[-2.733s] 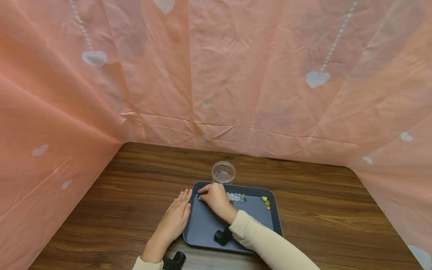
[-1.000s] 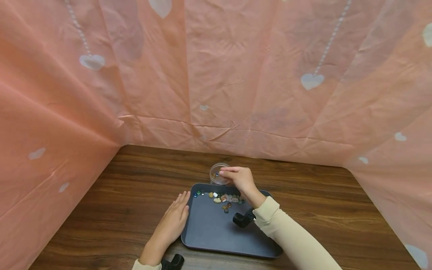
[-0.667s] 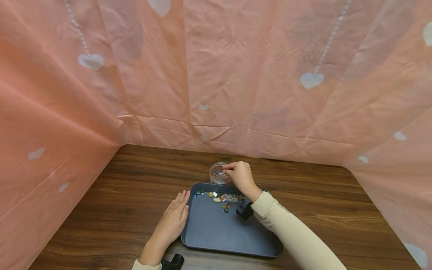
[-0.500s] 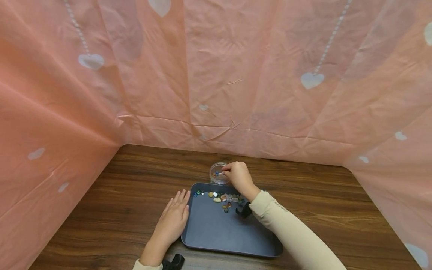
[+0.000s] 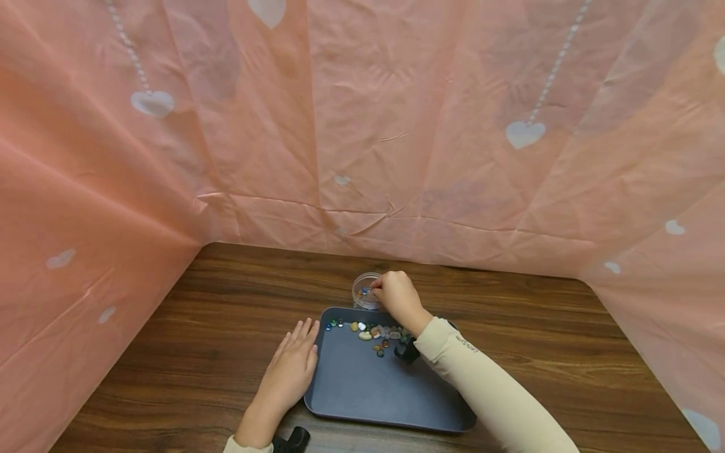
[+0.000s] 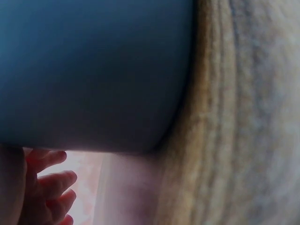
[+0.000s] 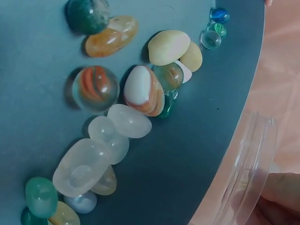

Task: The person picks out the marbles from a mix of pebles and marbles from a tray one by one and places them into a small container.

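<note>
In the head view, the right hand [image 5: 399, 296] is right of centre, its thumb and fingers brought together and dipping into the mouth of a clear jar [image 5: 367, 303]; whether they pinch anything cannot be told. The jar stands at the upper edge of a grey tray [image 5: 385, 396], with a few small blue and amber pieces inside. The left hand [image 5: 291, 365], left of the tray, lies with fingers extended against its side edge, holding nothing.

Along the tray's upper part sit marbles and stones. The right wrist view shows a marble with an orange swirl [image 7: 96, 88] at upper left, a large whitish stone [image 7: 79, 161] at lower left and a blue marble [image 7: 219, 15] at upper right. Beneath is a brown wooden worktop [image 5: 226, 302]; pink cloth [image 5: 368, 126] with pale hearts fills the frame's upper half.
</note>
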The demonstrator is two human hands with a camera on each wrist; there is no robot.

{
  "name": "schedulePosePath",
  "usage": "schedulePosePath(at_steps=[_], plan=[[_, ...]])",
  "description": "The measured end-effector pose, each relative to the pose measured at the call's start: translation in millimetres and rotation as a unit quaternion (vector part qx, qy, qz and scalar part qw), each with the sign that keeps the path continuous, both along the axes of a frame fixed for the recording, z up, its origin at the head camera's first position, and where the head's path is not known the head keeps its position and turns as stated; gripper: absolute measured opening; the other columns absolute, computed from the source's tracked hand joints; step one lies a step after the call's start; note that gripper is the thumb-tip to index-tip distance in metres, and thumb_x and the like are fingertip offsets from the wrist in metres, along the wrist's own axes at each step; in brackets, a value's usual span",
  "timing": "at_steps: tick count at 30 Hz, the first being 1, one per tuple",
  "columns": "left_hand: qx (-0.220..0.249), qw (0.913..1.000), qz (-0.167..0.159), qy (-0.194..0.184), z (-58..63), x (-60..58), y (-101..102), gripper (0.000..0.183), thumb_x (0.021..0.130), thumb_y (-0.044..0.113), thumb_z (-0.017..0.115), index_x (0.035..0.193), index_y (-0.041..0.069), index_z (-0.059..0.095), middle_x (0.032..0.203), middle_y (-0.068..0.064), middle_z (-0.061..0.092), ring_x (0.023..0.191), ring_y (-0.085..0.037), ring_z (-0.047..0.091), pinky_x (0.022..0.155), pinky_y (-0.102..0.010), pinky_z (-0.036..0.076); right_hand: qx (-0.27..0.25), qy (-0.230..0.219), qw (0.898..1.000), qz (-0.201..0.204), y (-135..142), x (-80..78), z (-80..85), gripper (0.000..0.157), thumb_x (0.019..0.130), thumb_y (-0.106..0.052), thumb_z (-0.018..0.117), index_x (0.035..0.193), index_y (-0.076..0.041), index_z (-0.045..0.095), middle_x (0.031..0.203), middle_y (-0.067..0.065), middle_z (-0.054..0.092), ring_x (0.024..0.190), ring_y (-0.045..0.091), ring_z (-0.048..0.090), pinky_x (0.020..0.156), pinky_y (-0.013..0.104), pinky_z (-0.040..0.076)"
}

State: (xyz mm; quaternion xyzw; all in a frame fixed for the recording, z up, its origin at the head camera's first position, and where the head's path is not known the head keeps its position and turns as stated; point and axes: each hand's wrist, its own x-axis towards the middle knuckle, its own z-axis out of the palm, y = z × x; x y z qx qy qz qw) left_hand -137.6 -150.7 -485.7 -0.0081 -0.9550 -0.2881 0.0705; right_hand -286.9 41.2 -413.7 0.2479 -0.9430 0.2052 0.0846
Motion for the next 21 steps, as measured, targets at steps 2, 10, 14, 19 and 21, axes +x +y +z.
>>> schedulePosePath(at_steps=[2,10,14,19,21], plan=[[-0.001,1.0,-0.001,0.002,0.5,0.4,0.0,0.048,0.105,0.02,0.045,0.149,0.003,0.043,0.158,-0.016,0.039,0.15,-0.033,0.031,0.124,-0.053,0.023,-0.015,0.002,1.0,-0.004,-0.2,-0.6,-0.9,0.009,0.085,-0.005,0.073,0.09,-0.003,0.081,0.088,0.008,0.079,0.082,0.022,0.074,0.068,0.032,0.06],[-0.001,1.0,-0.003,0.003,1.3,0.9,0.4,0.048,0.105,0.02,0.044,0.149,0.003,0.043,0.158,-0.016,0.039,0.15,-0.033,0.031,0.124,-0.053,0.024,-0.239,-0.051,0.969,-0.02,-9.9,19.8,-0.1,0.017,0.084,-0.009,0.078,0.099,-0.002,0.08,0.098,0.013,0.078,0.092,0.026,0.075,0.069,0.033,0.062],[0.001,1.0,-0.004,0.007,1.1,0.8,0.4,0.048,0.104,0.019,0.045,0.149,0.002,0.044,0.157,-0.017,0.04,0.149,-0.034,0.032,0.123,-0.054,0.025,-0.301,-0.08,0.95,-0.012,-20.0,35.6,-2.9,0.018,0.083,-0.014,0.08,0.099,-0.006,0.08,0.098,0.011,0.078,0.092,0.024,0.075,0.072,0.027,0.062],[-0.004,0.9999,-0.008,0.008,0.4,0.3,-0.1,0.048,0.105,0.02,0.044,0.149,0.002,0.043,0.157,-0.018,0.039,0.149,-0.034,0.032,0.123,-0.054,0.025,-0.292,-0.123,0.949,-0.001,-28.9,48.5,-13.3,0.017,0.084,-0.013,0.079,0.098,-0.004,0.08,0.094,0.011,0.079,0.075,0.018,0.074,0.057,0.018,0.056],[-0.006,0.9999,-0.008,0.008,0.4,0.3,-0.3,0.048,0.105,0.02,0.044,0.149,0.002,0.043,0.157,-0.018,0.039,0.15,-0.034,0.032,0.123,-0.054,0.024,-0.286,-0.149,0.947,0.001,-31.2,51.4,-17.9,0.018,0.085,-0.012,0.078,0.099,-0.002,0.079,0.091,0.013,0.078,0.067,0.017,0.071,0.05,0.017,0.051]])
